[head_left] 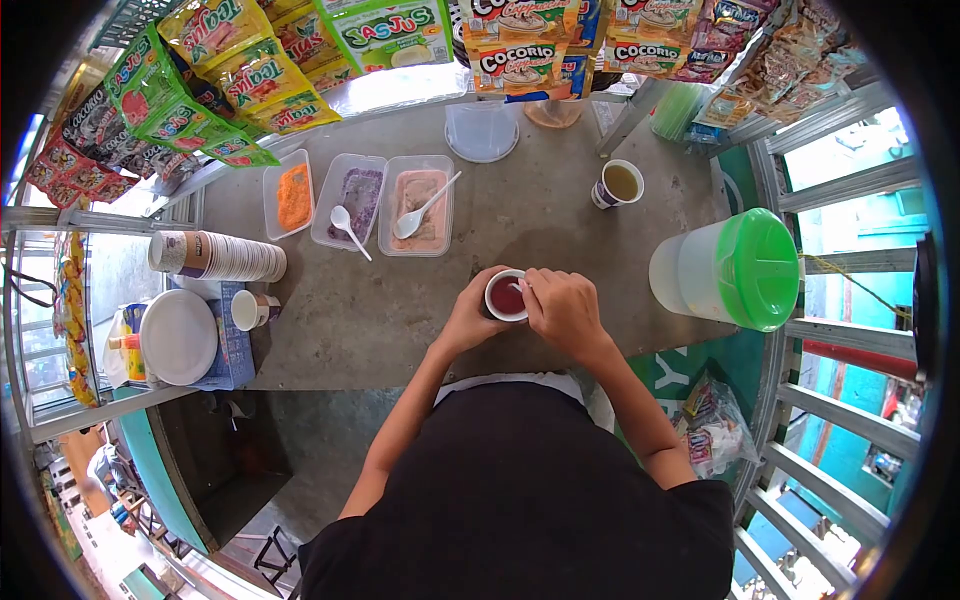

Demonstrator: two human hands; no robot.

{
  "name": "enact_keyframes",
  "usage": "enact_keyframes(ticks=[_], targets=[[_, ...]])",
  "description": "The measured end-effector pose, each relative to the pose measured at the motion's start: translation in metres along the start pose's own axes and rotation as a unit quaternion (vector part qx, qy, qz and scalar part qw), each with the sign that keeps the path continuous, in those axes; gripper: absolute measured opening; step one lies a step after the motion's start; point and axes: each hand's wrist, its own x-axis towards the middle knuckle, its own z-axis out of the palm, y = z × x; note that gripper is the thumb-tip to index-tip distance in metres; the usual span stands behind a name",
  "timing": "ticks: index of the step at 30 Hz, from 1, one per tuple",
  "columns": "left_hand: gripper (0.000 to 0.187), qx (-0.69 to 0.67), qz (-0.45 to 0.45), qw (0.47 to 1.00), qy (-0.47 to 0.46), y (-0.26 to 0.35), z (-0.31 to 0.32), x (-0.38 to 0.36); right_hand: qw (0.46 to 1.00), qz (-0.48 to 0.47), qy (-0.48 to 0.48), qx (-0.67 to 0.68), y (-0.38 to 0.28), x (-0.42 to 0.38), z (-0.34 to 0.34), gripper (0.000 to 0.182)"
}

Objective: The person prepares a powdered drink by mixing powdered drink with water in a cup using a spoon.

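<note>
A paper cup (507, 296) of dark red liquid stands near the front of the grey counter. My left hand (470, 315) is wrapped round its left side. At the cup's right rim, my right hand (562, 308) pinches a small white utensil that dips into the liquid; its type is hard to make out. Beyond the cup are three plastic tubs: one with orange powder (294, 197), one with purple powder (358, 203) and one with pink powder (422, 196). White spoons lie in or across the purple and pink tubs. Another cup (620, 184) holds yellowish-green liquid at the back right.
Stacked paper cups (220, 256), a single cup (255, 310) and a round white lid (178, 337) are at the left. A green-lidded container (730, 270) stands right. Drink sachets (390, 30) hang along the far edge. An empty clear tub (482, 132) sits at the back.
</note>
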Motion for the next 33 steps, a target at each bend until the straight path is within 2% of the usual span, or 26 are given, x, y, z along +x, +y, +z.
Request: enact_keyframes(ticks=[2, 5, 8, 11, 14, 17, 20, 27, 29, 33], targets=[[0.071, 0.003, -0.006, 1.000, 0.000, -0.0052, 0.0005, -0.0002, 0.999, 0.001, -0.040, 0.007, 0.0019, -0.0015, -0.0008, 0.017], [0.071, -0.010, -0.008, 1.000, 0.000, -0.0008, 0.0002, -0.0001, 0.999, -0.001, -0.015, 0.052, -0.0025, 0.0006, -0.0023, 0.017], [0.071, 0.015, 0.005, 1.000, 0.002, -0.0011, -0.0001, -0.0001, 1.000, -0.004, -0.008, -0.001, 0.0005, -0.0007, 0.0016, 0.017], [0.071, 0.008, -0.014, 1.000, -0.001, 0.0005, -0.0002, -0.0004, 0.999, -0.010, -0.037, 0.027, 0.0004, -0.0001, -0.0036, 0.016], [0.071, -0.005, -0.004, 1.000, -0.002, -0.0016, 0.0002, 0.0004, 1.000, -0.009, 0.005, 0.021, -0.0023, 0.0002, -0.0018, 0.015], [0.071, 0.006, -0.010, 1.000, -0.002, 0.0005, 0.0001, 0.0000, 1.000, -0.011, -0.010, -0.013, 0.0006, -0.0017, -0.0001, 0.014], [0.071, 0.007, -0.019, 1.000, -0.002, 0.0030, 0.0003, -0.0005, 0.999, -0.043, -0.019, 0.026, 0.0052, -0.0044, 0.0042, 0.013], [0.072, 0.006, -0.004, 1.000, -0.002, -0.0002, -0.0004, -0.0008, 0.999, -0.033, -0.013, 0.000, 0.0032, -0.0054, 0.0026, 0.011], [0.072, -0.004, -0.014, 1.000, -0.001, -0.0001, -0.0004, -0.0008, 0.997, -0.054, -0.017, 0.060, 0.0047, -0.0053, 0.0038, 0.010], [0.072, 0.004, -0.012, 1.000, -0.006, -0.0018, -0.0006, 0.0002, 0.998, -0.053, -0.002, 0.032, 0.0003, -0.0025, 0.0002, 0.009]])
